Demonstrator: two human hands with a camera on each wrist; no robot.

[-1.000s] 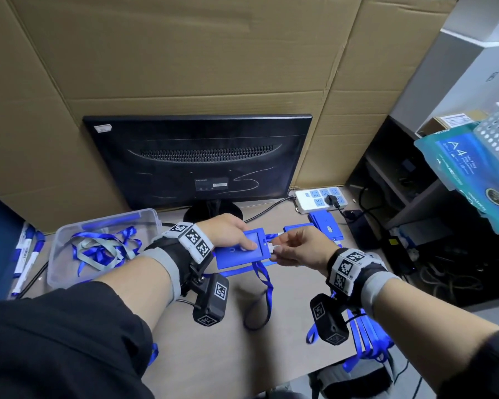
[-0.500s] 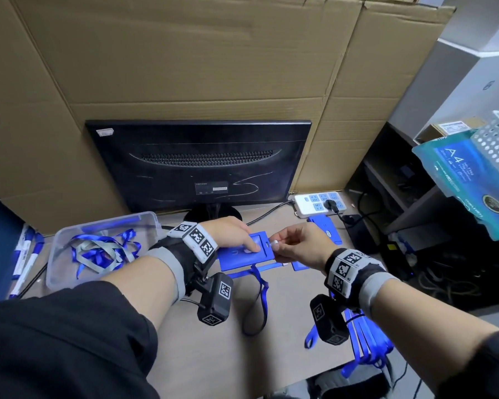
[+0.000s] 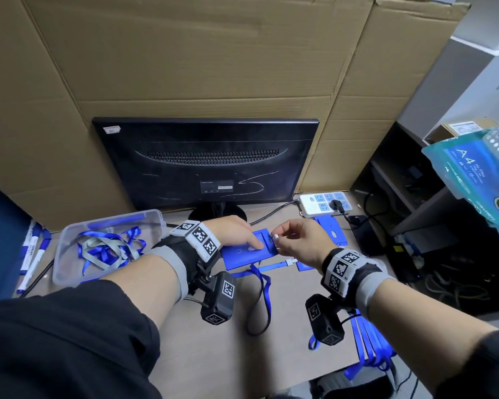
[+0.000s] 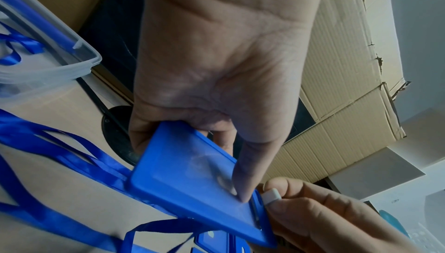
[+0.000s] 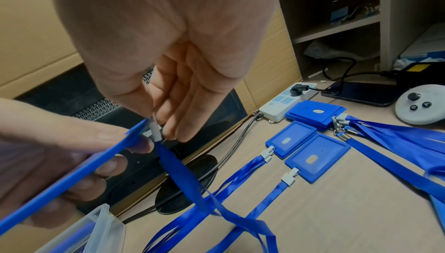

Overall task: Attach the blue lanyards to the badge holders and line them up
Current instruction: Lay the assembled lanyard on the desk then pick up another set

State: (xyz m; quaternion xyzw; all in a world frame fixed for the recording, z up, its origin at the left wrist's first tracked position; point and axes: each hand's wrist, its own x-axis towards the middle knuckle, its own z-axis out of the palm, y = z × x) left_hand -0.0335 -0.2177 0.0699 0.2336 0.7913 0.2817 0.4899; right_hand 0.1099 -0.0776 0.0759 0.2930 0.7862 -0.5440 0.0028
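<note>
My left hand (image 3: pixel 251 244) grips a blue badge holder (image 3: pixel 244 251) just above the desk, thumb on its face and fingers beneath. The left wrist view shows the thumb (image 4: pixel 240 181) pressing the holder (image 4: pixel 192 186) near its slotted end. My right hand (image 3: pixel 280 243) pinches the white clip (image 3: pixel 275 237) of a blue lanyard (image 3: pixel 264 295) against that end. In the right wrist view the clip (image 5: pixel 155 129) sits between my fingertips (image 5: pixel 175 133) at the holder's edge (image 5: pixel 72 173), the strap (image 5: pixel 183 177) hanging down to the desk.
Two badge holders (image 5: pixel 291 139) with lanyards clipped on lie side by side on the desk, a stack of holders (image 5: pixel 315 112) behind them by the power strip (image 3: pixel 323 201). A clear bin (image 3: pixel 69 254) of lanyards stands left. A monitor (image 3: pixel 205 162) stands behind.
Both hands have stayed together at the holder's right end, with the clip pressed closer to the slot. The head view has tilted upward.
</note>
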